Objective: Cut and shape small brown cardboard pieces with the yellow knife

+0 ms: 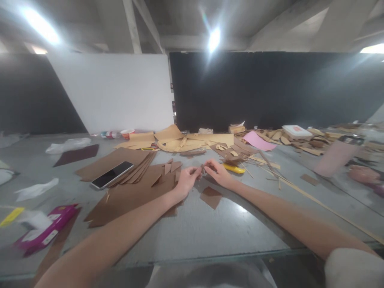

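My left hand [188,182] and my right hand [218,173] come together above the table, fingertips pinched round a small brown piece [202,170] whose kind is too small to make out. Just below them lies a cut brown sheet piece [211,197]. A yellow utility knife [234,169] rests beyond my right wrist. To the left, large brown sheets [132,200] are stacked and fanned, with several small cut pieces [171,166] on top. A smartphone [112,175] lies on the upper sheets.
Tan sheets and scraps [210,140] line the table's back, beside a pink sheet [259,141]. A white box [297,132] sits on scraps at right. A magenta wipes pack [49,228] lies front left. Another person's hand [363,174] shows at far right. Long strips [318,199] cross the right side.
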### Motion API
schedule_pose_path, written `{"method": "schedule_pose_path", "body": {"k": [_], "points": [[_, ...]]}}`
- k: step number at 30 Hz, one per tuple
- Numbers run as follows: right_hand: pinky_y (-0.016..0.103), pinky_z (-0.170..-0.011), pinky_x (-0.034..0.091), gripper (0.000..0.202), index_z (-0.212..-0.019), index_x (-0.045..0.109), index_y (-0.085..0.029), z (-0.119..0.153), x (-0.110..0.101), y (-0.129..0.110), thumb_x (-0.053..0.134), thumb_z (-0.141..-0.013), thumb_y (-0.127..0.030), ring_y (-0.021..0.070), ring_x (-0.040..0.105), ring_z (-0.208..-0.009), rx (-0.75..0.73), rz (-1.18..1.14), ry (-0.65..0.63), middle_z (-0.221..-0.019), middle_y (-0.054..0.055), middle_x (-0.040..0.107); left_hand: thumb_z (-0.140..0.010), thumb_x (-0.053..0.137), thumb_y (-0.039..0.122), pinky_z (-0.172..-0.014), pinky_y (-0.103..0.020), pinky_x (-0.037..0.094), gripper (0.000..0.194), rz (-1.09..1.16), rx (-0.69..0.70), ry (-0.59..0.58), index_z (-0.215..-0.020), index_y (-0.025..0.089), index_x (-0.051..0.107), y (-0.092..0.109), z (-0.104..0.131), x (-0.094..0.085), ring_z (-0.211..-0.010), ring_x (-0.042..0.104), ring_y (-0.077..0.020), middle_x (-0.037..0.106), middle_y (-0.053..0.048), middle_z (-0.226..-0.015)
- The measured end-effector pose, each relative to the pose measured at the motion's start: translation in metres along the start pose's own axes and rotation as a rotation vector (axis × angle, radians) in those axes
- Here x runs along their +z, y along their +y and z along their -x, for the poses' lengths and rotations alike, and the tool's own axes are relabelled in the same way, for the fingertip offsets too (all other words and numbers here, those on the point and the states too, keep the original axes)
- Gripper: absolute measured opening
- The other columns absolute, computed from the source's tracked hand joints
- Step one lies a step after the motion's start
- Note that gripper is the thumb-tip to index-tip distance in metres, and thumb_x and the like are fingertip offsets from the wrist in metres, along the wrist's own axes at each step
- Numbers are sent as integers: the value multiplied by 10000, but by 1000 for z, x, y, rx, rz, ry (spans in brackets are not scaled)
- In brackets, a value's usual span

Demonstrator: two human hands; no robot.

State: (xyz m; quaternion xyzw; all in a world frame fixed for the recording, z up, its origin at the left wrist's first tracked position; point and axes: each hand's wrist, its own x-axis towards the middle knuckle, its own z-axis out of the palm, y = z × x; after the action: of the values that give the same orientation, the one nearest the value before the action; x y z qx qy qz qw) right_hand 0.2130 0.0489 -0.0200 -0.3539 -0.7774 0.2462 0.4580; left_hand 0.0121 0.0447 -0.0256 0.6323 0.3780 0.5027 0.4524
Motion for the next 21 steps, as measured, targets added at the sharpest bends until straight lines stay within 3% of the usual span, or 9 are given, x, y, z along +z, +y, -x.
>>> {"method": "schedule_pose_path", "body": {"k": [9, 14, 21], "points": [[319, -724, 506, 338, -1047, 614, -204, -3, 1, 2, 573, -1022, -538, 174, 634, -741, 74, -81, 0, -813, 5, 678, -834, 756, 623, -640, -292, 485, 463, 4, -29, 10, -742, 170, 728, -4, -1, 2, -617, 614, -175, 706, -49, -695], [318, -708, 513, 345, -1022, 610, -208, -4, 0, 4, 590, -1006, -552, 167, 608, -719, 39, -127, 28, -819, 8, 665, -804, 805, 604, -709, -334, 555, 453, 125, -61, -14, -877, 157, 798, -4, -1, 3, -707, 684, -212, 770, -86, -835], [327, -764, 530, 267, -1031, 611, -207, -5, -1, 10, 639, -986, -469, 180, 630, -813, -18, -81, 47, -928, 39, 677, -736, 908, 511, -810, -348, 590, 434, 280, -113, 103, -954, 148, 817, -7, -4, 2, -756, 716, -191, 793, -92, -896]]}}
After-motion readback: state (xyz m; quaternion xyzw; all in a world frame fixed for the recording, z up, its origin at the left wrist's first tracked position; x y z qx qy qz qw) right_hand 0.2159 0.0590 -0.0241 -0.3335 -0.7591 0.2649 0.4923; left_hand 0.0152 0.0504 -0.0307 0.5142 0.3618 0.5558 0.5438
